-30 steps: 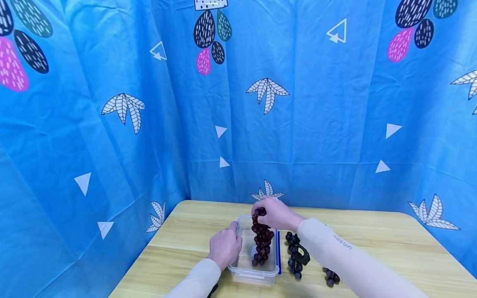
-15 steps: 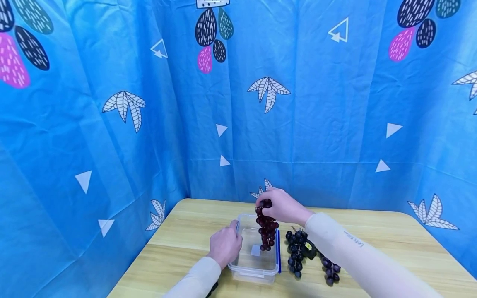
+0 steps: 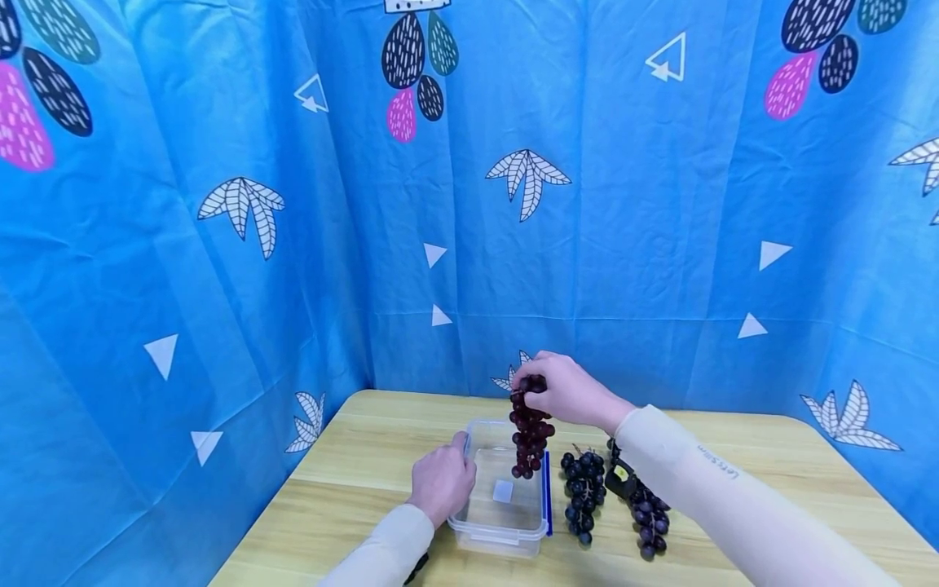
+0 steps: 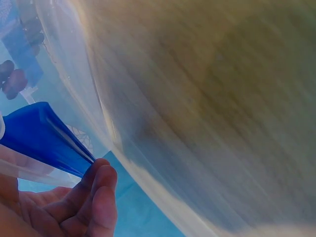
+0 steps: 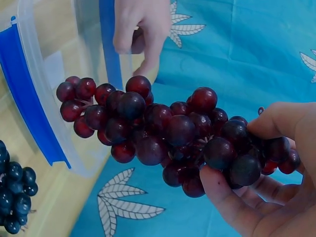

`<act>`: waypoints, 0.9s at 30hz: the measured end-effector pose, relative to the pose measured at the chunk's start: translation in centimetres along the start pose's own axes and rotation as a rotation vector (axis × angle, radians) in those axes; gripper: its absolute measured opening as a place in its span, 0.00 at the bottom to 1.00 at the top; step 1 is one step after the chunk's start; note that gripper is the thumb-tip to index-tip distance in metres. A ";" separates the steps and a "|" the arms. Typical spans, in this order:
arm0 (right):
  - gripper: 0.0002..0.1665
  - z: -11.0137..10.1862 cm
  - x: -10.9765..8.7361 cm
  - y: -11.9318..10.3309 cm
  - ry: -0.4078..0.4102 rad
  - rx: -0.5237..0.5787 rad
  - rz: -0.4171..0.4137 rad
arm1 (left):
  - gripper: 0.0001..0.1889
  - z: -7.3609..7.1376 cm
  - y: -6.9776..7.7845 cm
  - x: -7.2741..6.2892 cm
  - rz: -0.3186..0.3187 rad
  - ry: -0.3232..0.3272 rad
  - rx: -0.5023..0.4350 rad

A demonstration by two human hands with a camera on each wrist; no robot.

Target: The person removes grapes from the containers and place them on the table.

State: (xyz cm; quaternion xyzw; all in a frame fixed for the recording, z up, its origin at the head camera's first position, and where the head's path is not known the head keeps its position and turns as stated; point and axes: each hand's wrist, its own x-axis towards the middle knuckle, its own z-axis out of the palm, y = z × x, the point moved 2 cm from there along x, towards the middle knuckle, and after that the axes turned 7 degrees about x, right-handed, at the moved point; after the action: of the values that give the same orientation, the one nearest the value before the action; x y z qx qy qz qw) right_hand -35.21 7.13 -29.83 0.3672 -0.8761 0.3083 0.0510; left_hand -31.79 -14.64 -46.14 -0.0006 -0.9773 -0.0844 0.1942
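My right hand (image 3: 568, 390) grips a bunch of dark red grapes (image 3: 531, 436) by its upper end. The bunch hangs over the right part of a clear plastic food container (image 3: 506, 536). In the right wrist view, thumb and fingers close round the grapes (image 5: 180, 131). My left hand (image 3: 443, 483) holds the container's left side; the left wrist view has its curled fingers (image 4: 103, 197) at the blue side latch (image 4: 47, 136). A pale square (image 3: 502, 491) shows on the container's bottom. Another blue latch (image 3: 548, 493) hangs down along the right side.
Right of the container lie a bunch of black grapes (image 3: 584, 493) and a dark purple bunch (image 3: 649, 522), with a black object bearing a yellow mark (image 3: 622, 478) between them. A blue patterned curtain (image 3: 623, 244) stands behind the wooden table (image 3: 337, 481).
My right hand has lifted the red grapes up and to the right, higher over the container. More of the dark bunches has come into view. The left hand has stayed on the container.
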 end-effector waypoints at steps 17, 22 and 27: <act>0.13 -4.1 -1.6 0.3 0.060 0.015 0.016 | 0.23 -0.1 -0.1 0.0 0.010 0.013 0.002; 0.14 -5.6 -2.3 0.6 0.084 0.007 0.039 | 0.24 -0.1 -0.1 0.0 0.008 0.003 -0.006; 0.13 -6.8 -3.3 1.2 0.106 0.000 0.063 | 0.23 0.0 -0.1 0.0 0.010 0.012 0.003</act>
State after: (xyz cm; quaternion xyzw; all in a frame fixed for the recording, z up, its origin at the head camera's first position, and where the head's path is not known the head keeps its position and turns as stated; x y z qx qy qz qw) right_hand -34.55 13.72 -26.04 0.3227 -0.8833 0.3287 0.0875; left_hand -31.74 -14.73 -46.15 -0.0045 -0.9763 -0.0819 0.2002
